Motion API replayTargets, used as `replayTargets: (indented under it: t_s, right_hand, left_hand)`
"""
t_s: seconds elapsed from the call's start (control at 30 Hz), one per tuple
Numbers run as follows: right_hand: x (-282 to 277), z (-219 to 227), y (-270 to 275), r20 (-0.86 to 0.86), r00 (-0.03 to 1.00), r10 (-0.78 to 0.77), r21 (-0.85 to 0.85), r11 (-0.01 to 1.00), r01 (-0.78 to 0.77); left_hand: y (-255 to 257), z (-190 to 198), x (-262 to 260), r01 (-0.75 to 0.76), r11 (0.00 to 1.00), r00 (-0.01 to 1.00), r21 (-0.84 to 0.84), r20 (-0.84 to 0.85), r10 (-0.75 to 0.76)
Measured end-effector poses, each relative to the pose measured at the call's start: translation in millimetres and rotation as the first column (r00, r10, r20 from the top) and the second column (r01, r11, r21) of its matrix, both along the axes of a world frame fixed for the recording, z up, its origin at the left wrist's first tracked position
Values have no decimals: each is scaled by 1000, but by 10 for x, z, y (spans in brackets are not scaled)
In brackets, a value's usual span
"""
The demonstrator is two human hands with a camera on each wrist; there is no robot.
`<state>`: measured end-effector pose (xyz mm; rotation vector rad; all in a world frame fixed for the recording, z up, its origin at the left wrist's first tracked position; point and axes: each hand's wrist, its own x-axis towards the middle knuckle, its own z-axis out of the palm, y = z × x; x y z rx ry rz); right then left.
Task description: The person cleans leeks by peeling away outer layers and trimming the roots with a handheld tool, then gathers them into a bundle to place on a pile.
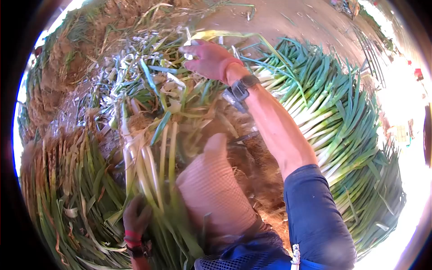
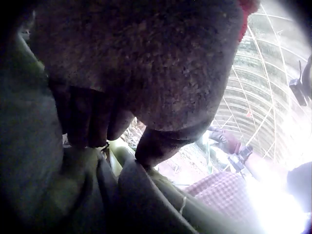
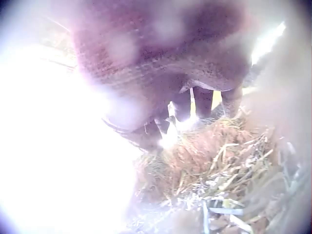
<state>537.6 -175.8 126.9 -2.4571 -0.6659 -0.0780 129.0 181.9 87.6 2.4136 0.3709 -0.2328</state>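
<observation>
In the head view my gloved left hand, low on the left, grips the green tops of several long-stemmed green onions. The left wrist view shows its fingers curled on the leaves. My gloved right hand is stretched forward over a litter of peelings, fingers bent, with a pale strip of leaf between thumb and fingers. A long yellow-green leaf passes close by its fingertips and arches off to the right. Glare hides part of the right wrist view.
A large heap of cleaned green onions curves along the right, white ends inward. Untrimmed green onions with brown bases lie at the left. My knee sits between, above bare soil.
</observation>
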Motion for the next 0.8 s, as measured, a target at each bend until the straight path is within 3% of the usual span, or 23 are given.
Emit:
replayTargets:
  t_s: [0.07, 0.1, 0.17, 0.23, 0.3, 0.37, 0.4, 0.47, 0.5, 0.57, 0.63, 0.77, 0.8]
  right_hand:
    - [-123, 256, 275, -103, 994, 29, -25, 999, -32]
    - [-186, 289, 334, -130, 990, 61, -33, 997, -65]
    - [-347, 121, 436, -206, 977, 50, 33, 998, -44]
    - [-573, -2, 531, -338, 940, 52, 109, 994, -16]
    - [-765, -179, 708, -400, 913, 78, 151, 988, -18]
    - [-1015, -341, 874, -552, 832, 59, 190, 980, 56]
    - [-1136, -407, 991, -550, 832, 71, 194, 980, 45]
    - [-1405, -561, 1245, -696, 718, -13, 128, 981, 142]
    - [-1588, -664, 1376, -722, 691, -14, 202, 952, 230]
    - [-1759, -937, 1570, -683, 722, -106, 27, 985, 171]
    - [-1978, -1404, 1653, -702, 702, -122, -14, 987, 157]
    - [-2249, -1717, 1779, -698, 705, -128, -66, 991, 115]
    - [-2226, -1683, 1746, -821, 559, -116, -27, 986, 165]
  left_hand:
    - [98, -99, -113, -40, 994, 998, -106, 45, 45]
    - [87, -26, -116, -19, 997, 999, -78, 32, 21]
    - [54, 87, -66, 11, 1000, 999, -15, 32, -11]
    - [125, 119, -69, -24, 989, 999, -145, -28, 20]
    - [200, 126, -64, -26, 991, 999, -134, 20, 29]
    - [236, 209, -20, 29, 981, 999, -193, -37, -37]
    - [255, 167, -24, 2, 964, 1000, -266, 13, 2]
    - [244, 167, 25, 22, 987, 1000, -157, -1, -22]
    - [226, 181, 58, 53, 997, 998, -52, -20, -55]
    - [190, 196, 99, -31, 994, 996, -102, -90, 22]
    - [92, 340, 170, 20, 996, 993, 86, -119, -10]
    - [190, 182, 190, -8, 992, 990, 123, -136, 25]
    - [208, 140, 207, -52, 997, 988, 58, -144, 59]
